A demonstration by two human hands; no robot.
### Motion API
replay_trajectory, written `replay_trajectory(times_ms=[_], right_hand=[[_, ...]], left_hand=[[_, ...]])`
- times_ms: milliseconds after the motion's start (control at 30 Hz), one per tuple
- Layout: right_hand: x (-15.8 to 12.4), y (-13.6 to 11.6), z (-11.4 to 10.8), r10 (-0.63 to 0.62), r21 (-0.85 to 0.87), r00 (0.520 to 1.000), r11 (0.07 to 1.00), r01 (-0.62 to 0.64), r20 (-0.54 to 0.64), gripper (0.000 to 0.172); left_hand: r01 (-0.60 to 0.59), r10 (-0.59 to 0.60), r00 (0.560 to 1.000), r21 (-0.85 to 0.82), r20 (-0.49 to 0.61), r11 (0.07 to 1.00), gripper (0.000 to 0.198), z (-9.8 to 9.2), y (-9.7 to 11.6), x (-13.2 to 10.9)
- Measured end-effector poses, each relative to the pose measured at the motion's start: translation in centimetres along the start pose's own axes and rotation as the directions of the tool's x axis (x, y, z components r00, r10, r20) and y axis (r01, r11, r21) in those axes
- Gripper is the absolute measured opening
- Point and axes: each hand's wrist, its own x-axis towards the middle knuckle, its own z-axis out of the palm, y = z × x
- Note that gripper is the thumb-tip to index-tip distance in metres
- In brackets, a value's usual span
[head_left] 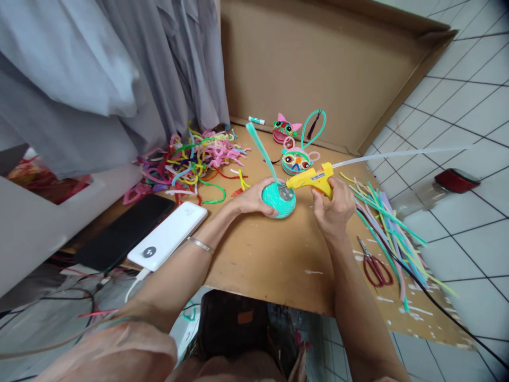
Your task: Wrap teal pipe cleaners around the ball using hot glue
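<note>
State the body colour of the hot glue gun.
Yellow; the hot glue gun shows in the head view, the only one.

- Centre: the left hand [254,198] covers the left side of a teal ball [280,206], whose underside is out of sight.
- Right of centre: the right hand [336,207] hides much of the handle of a yellow glue gun [304,178]; its label is too small to read. Whether the nozzle touches the ball cannot be told.
- Lower left: the display on a white power bank [170,233] is unreadable.
- Upper left: a grey curtain [159,63] is cut off by the top edge.
- Bottom: a pale sleeve [131,345] is cut off; the tabletop [254,265] partly hides a dark bag [233,323].
- Lower right: a black cord [433,297] leaves the frame.
</note>
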Motion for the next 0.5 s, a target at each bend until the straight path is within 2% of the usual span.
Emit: replay_trajectory(times_ms=[500], right_hand=[[0.00, 0.03, -0.08, -0.011, 0.005, 1.000, 1.000, 0.011, 0.003, 0.035]], left_hand=[[-0.015, 0.015, 1.000, 0.018, 0.001, 1.000, 0.090, -0.06, 0.09, 0.05]])
